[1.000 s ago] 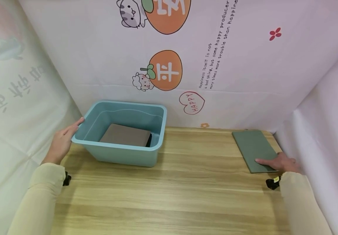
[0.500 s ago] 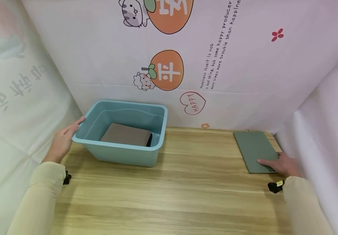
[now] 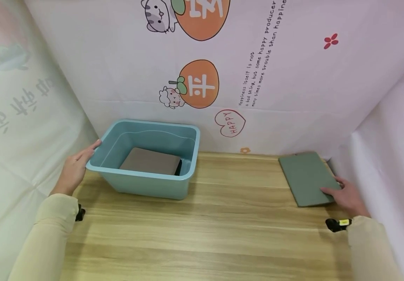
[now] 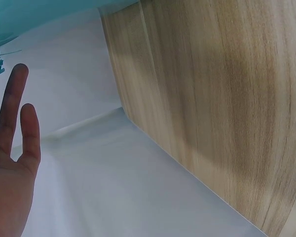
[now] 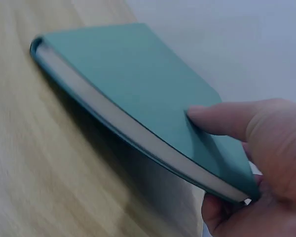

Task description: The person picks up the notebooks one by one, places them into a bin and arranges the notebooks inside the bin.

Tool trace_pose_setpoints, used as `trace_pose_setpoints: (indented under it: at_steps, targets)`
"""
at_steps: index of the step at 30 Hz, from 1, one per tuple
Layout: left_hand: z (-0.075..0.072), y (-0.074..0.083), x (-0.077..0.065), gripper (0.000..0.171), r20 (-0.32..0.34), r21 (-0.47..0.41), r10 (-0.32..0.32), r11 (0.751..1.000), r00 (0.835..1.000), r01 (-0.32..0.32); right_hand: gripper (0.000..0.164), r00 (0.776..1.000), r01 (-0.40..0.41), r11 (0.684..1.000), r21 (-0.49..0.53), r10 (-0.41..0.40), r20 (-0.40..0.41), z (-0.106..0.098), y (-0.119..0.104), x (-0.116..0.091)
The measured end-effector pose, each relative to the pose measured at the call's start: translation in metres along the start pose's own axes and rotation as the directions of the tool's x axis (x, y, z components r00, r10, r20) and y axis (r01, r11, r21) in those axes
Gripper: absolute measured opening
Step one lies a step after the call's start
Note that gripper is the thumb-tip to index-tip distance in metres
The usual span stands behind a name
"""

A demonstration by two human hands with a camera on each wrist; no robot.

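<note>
A green notebook [image 3: 307,177] lies at the right of the table, its right edge raised off the wood. My right hand [image 3: 349,197] pinches that edge. In the right wrist view the thumb [image 5: 222,118] presses on the cover of the notebook [image 5: 133,79], and fingers are curled underneath. At the left stands a blue plastic bin [image 3: 152,185]. Against its left rim rests my left hand [image 3: 75,169], its visible fingers stretched out. Two straight fingers [image 4: 10,106] show in the left wrist view, below the bin [image 4: 44,15]. The left thumb is hidden.
Inside the bin lies a grey-brown book-like block [image 3: 149,160] with something dark at its right end. The wooden table [image 3: 202,234] runs back to a printed white sheet [image 3: 286,128]. White sheets also flank it left and right.
My right hand has slid right to the notebook's edge and raised that side off the table. The left hand and the bin have stayed in place.
</note>
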State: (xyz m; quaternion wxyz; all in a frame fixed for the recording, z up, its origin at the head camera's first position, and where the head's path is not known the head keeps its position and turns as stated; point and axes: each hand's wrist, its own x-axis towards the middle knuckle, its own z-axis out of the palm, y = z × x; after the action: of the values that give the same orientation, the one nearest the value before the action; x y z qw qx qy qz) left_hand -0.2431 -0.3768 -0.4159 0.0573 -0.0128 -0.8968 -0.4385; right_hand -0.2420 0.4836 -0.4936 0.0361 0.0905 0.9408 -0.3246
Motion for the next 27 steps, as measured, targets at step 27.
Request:
trace_pose_setpoints:
  at_steps: [27]
  targets:
    - [0.001, 0.000, -0.002, 0.048, -0.024, 0.062, 0.027, 0.998, 0.999, -0.026, 0.069, 0.996, 0.033, 0.751, 0.659, 0.033, -0.088, 0.002, -0.013, -0.017]
